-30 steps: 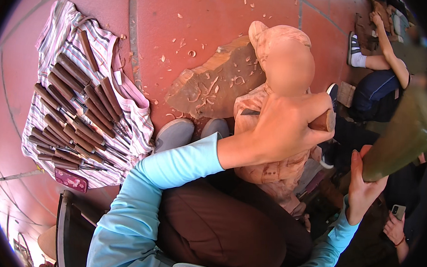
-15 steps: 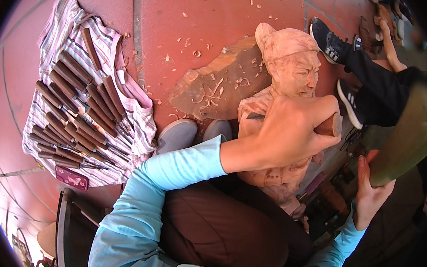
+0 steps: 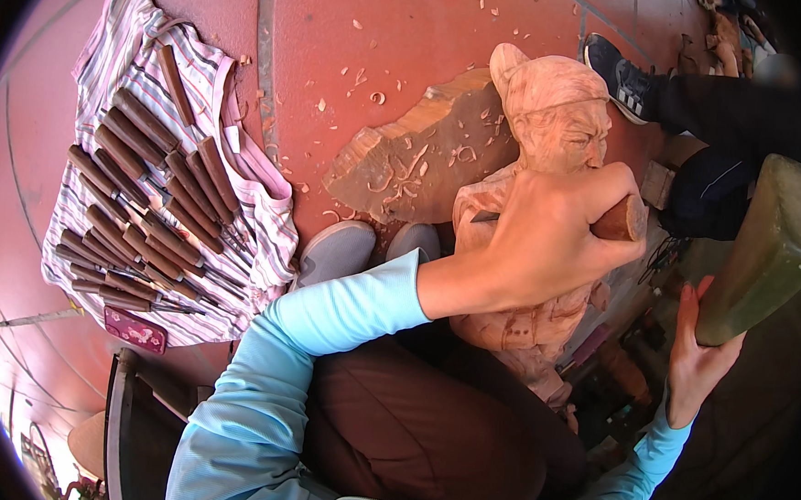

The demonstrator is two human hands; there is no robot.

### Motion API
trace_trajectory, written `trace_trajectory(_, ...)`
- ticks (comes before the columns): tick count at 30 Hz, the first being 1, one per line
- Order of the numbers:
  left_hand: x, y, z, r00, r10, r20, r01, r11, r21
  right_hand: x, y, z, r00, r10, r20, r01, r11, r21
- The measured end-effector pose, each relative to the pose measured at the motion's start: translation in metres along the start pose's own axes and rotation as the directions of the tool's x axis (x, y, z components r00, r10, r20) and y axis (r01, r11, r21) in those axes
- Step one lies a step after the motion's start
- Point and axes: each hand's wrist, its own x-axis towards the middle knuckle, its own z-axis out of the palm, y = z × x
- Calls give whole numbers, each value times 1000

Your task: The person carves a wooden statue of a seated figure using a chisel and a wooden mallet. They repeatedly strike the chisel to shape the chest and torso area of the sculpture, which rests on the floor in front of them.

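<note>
A carved wooden figure [image 3: 560,109] with a bearded face and a head covering leans upright before my knees. Against its chest, my left hand [image 3: 549,227] is closed around a chisel, whose brown wooden handle [image 3: 621,219] pokes out past the thumb. The chisel's cutting end is hidden by the hand and the figure. Off to the right, my right hand [image 3: 700,369] grips a green block-like mallet [image 3: 758,254], raised and apart from the chisel; the grip itself is partly covered by the fingers.
Several wooden-handled chisels [image 3: 132,146] lie on a striped cloth [image 3: 110,49] at left, beside a dark pink patterned case [image 3: 135,330]. A flat wood slab [image 3: 369,161] bears shavings. Another person's black shoe [image 3: 617,75] and dark-clad leg reach in at upper right.
The green mallet, smeared before, shows sharply now at nearly the same place. My left hand stays on the chisel. The other person's leg has shifted, and their second shoe no longer shows.
</note>
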Motion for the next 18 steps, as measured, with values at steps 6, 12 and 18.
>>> trace_trajectory(6, 0, 0, -6, 996, -79, 45, 81, 996, -39, 9, -26, 12, 996, -68, -65, 65, 997, -51)
trace_trajectory(12, -9, -8, 5, 1000, 13, -19, -15, 995, -95, 10, -29, 6, 962, -247, 118, 270, 926, -262)
trace_trajectory(18, -8, -12, 3, 991, -129, 29, 130, 990, -52, -9, -2, 13, 999, -19, -49, 20, 1000, 23)
